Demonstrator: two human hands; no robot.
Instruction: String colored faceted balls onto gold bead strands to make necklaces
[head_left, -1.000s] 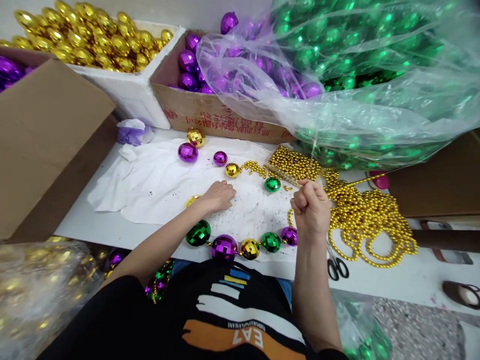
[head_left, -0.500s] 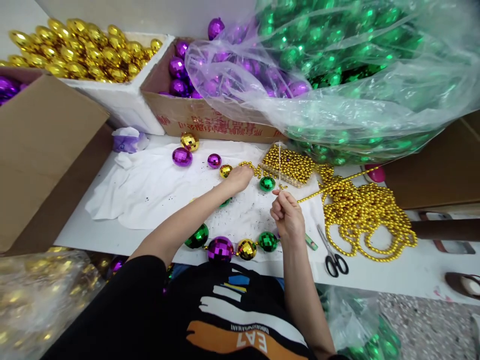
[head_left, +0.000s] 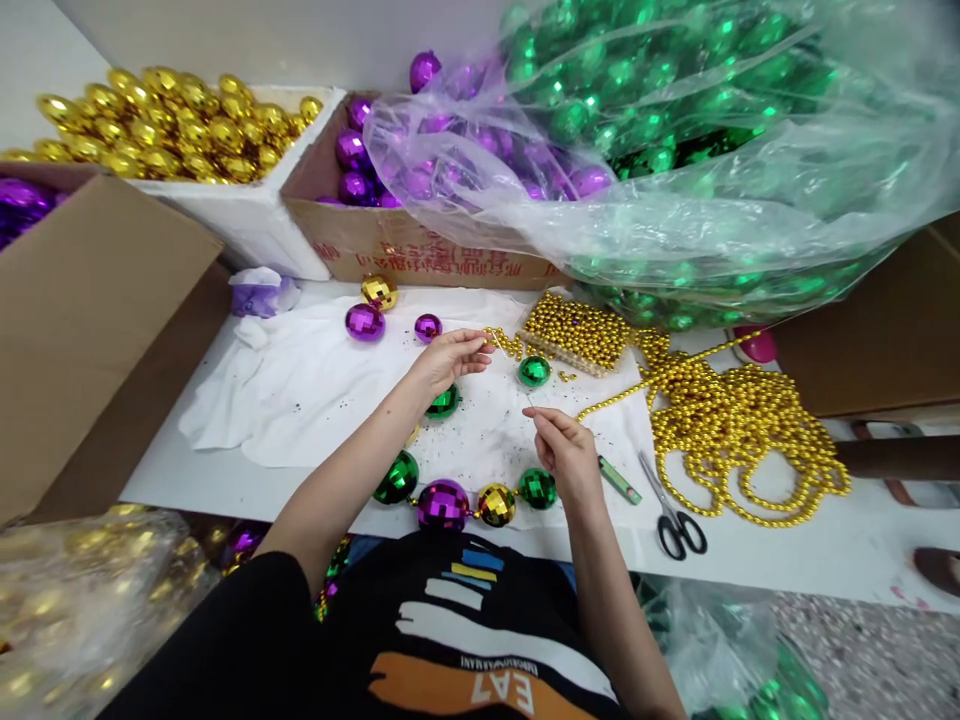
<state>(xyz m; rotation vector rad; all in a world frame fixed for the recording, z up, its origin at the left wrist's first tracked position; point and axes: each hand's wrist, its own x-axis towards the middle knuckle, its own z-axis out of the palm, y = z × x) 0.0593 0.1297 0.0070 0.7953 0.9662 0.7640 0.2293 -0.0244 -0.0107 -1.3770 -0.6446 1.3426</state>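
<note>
My left hand (head_left: 456,360) is over the white cloth (head_left: 300,390), thumb and forefinger pinched at a thin pale string beside small gold beads (head_left: 508,344). Lower right, my right hand (head_left: 568,450) pinches the same thin string (head_left: 529,402). Between the hands lies a green faceted ball (head_left: 534,371). Another green ball (head_left: 442,403) is partly under my left wrist. Near my body runs a strand with a green ball (head_left: 396,477), a purple ball (head_left: 442,505), a gold ball (head_left: 496,504) and a green ball (head_left: 538,488).
Beyond the hands stands a clear tray of gold beads (head_left: 574,330). Gold bead chains (head_left: 739,430), scissors (head_left: 679,520) and a green cutter (head_left: 619,480) lie right. Boxes of gold balls (head_left: 172,120) and purple balls (head_left: 354,150), plus a bag of green balls (head_left: 675,220), line the back.
My left hand has lifted slightly and turned, with its fingers more spread. My right hand has shifted a little left and down, and the string now slants towards my left hand.
</note>
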